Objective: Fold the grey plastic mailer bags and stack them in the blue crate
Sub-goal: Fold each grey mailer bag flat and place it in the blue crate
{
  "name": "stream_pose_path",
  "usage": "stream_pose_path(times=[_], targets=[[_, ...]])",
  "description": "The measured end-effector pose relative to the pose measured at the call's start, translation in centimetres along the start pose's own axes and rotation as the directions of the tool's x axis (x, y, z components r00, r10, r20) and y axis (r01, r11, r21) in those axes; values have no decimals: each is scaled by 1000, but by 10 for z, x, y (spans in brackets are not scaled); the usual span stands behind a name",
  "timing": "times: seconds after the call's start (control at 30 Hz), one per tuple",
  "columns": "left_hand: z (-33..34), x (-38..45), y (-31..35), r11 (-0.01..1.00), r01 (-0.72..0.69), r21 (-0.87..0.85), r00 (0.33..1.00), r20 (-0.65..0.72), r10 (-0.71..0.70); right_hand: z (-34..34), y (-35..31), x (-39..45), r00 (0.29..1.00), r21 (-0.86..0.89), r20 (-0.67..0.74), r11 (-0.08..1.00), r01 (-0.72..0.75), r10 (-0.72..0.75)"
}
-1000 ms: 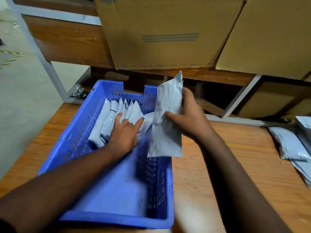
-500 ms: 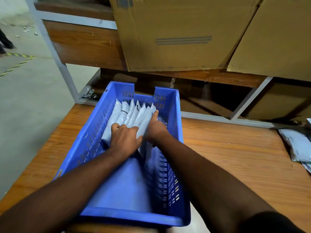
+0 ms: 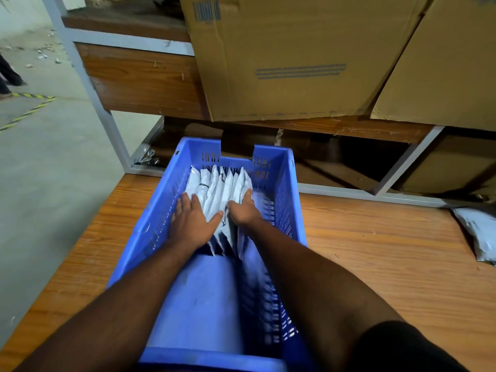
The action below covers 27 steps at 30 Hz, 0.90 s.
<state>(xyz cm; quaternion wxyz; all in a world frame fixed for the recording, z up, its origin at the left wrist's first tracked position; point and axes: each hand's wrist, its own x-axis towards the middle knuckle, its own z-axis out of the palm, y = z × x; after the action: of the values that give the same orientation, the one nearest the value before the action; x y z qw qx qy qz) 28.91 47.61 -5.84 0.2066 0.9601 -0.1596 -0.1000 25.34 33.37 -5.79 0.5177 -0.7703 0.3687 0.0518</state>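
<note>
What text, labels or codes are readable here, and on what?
No words or numbers can be read.
Barcode on the left cardboard box: bars show at, digits beneath too small to read.
Printed blue bands on the same box: plain stripes, no lettering.
Dark marks on the folded mailer bags: illegible.

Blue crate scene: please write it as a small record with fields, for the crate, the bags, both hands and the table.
crate: blue crate on wooden table, near half bare
bags in crate: folded grey mailer bags standing on edge in a row at far end
left hand: left hand flat, fingers straight, pressing the row
right hand: right hand open against the row's right side
other bags: loose grey bag at table's right edge
behind: cardboard boxes on shelf
</note>
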Motion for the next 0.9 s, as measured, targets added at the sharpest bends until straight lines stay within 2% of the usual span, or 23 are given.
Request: stream_pose_path(times=[0.23, 0.37, 0.5, 0.57, 0.67, 0.73, 0.83, 0.9], targets=[[-6, -1, 7, 999, 11, 31, 1000, -13, -11, 7, 6, 4, 991, -75, 0, 988, 132, -133], [-4, -3, 13, 998, -33, 48, 999, -3, 33, 10, 4, 14, 989, -85, -9, 985, 149, -150], [-6, 2, 9, 996, -17, 91, 999, 46, 13, 19, 1, 14, 986, -42, 9, 985, 170, -169], [-4, 2, 7, 993, -23, 118, 997, 77, 14, 22, 4, 16, 988, -27, 27, 987, 156, -155], [-2, 1, 9, 997, -37, 64, 994, 102, 30, 21, -3, 17, 996, -66, 14, 993, 93, -92], [-4, -1, 12, 998, -48, 35, 989, 143, 42, 17, -9, 21, 998, -2, 1, 998, 55, -55], [-7, -1, 12, 999, -31, 15, 981, 192, 28, 12, -17, 27, 1000, 264, 4, 964, -14, 13], [-6, 0, 9, 999, -31, 36, 982, 189, 24, 10, -18, 27, 998, 369, 3, 928, -54, 57]])
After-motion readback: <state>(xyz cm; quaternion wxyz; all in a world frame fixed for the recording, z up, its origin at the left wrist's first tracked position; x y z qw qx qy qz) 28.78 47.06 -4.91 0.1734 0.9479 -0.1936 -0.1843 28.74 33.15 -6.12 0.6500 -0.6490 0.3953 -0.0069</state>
